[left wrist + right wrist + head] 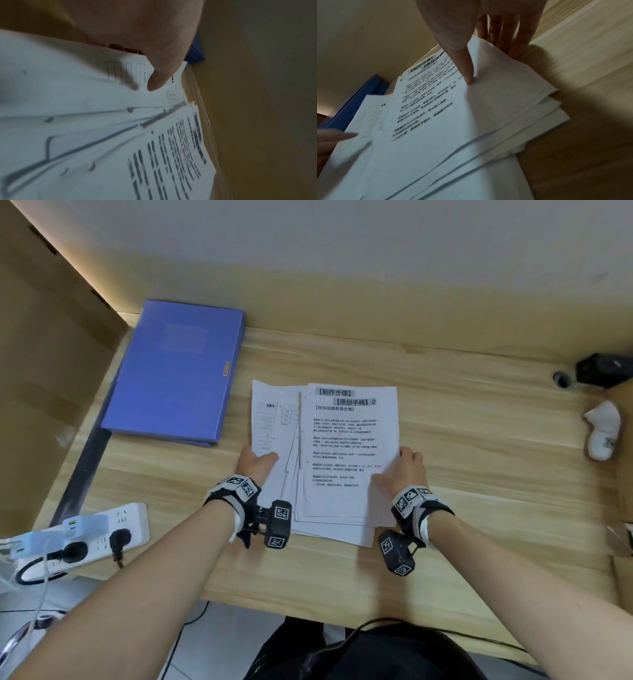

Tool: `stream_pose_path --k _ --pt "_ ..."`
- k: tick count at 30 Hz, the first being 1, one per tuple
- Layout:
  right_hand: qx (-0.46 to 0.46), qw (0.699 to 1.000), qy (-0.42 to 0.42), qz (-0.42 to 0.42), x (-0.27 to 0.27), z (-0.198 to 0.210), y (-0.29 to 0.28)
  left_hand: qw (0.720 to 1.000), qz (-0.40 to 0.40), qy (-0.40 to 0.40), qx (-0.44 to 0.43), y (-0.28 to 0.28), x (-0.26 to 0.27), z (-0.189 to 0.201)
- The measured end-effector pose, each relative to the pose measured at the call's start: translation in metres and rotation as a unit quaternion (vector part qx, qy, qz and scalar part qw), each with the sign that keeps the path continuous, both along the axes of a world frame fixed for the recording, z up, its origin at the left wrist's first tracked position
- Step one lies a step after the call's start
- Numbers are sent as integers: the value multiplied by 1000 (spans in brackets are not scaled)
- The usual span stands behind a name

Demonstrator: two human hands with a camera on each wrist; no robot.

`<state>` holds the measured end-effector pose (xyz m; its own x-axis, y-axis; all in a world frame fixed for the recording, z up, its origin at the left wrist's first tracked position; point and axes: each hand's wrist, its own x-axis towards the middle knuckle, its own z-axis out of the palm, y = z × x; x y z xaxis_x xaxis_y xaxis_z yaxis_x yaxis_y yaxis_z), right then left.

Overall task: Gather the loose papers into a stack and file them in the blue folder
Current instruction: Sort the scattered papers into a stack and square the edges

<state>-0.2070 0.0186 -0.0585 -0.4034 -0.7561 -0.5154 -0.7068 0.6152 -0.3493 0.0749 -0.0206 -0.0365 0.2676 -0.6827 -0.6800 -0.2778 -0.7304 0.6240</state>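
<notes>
The papers (342,453) lie in a rough pile on the counter (479,474), just in front of the person, with several sheets fanned out of line: a form sheet juts out to the left and lower sheets stick out at the near edge. So the gathering seems about half done; squaring the edges is left, and filing has not begun. The blue folder (178,371) lies closed and flat on the counter, just beside the pile to its far left, so it must yet be opened.

The left hand (257,462) sits at the left edge of the pile, thumb pressed down on the form sheet; its other fingers seem to be tucked under the sheets, though the blurred left wrist view leaves this uncertain. The right hand (402,470) grips the right edge, thumb on top of the printed page and fingers (508,35) straight behind and under the paper edge, pinching the sheets. Both forearms reach forward, wrists low over the counter.
</notes>
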Motion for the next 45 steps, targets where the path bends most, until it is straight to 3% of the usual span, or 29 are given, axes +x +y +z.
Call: stream_pose_path --k 9,12,16,21,26,29,35,40,45 --pt "-14 998 -60 15 23 -12 13 994 -104 42 16 13 -46 -19" --pt "-10 997 -67 27 26 -13 16 991 -112 61 27 20 -54 -6" --pt "-50 981 -176 -56 6 -8 6 989 -110 100 -9 20 -53 20" --pt "-172 942 -284 -42 -2 66 -24 974 -157 147 -65 -5 -50 69" --pt "-304 879 -351 -109 -16 159 -48 954 -175 155 -185 -45 -59 136" --pt "-349 851 -372 -122 -22 185 -43 938 -193 170 -231 -54 -62 163" --pt "-312 845 -417 -122 -21 158 6 927 -256 194 -196 -31 -49 138" --pt "-286 850 -422 -131 -9 139 15 930 -234 199 -201 -6 -47 124" --pt "-316 836 -436 -109 3 158 6 927 -179 249 -215 -8 -41 148"
